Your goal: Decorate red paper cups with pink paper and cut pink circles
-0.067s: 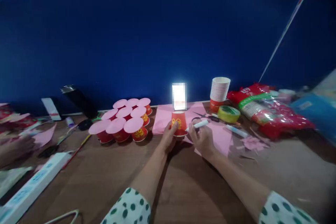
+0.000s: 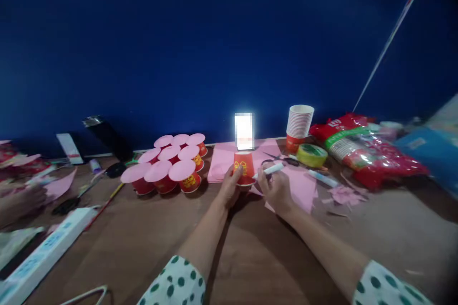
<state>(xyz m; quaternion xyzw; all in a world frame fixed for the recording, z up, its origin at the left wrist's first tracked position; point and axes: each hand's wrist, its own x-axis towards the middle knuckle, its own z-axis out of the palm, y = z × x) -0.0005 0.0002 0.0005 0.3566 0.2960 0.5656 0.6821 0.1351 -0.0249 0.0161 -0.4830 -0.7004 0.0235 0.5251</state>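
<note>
In the head view, a red paper cup with yellow print is held by my left hand, its fingers closed on the cup's left side. A white pen-shaped tube is pinched in my right hand. The tube's tip points left and meets or nearly meets the cup's lower right edge; I cannot tell which. Pink paper sheets lie under and behind the cup. Left of my hands stand several red cups, each topped by a pink paper disc.
Behind the cup glows a bright, blurred screen. To the right are stacked paper cups, a yellow tape roll, scissors and a red bag of cups. A white power strip and another person's hand are at left.
</note>
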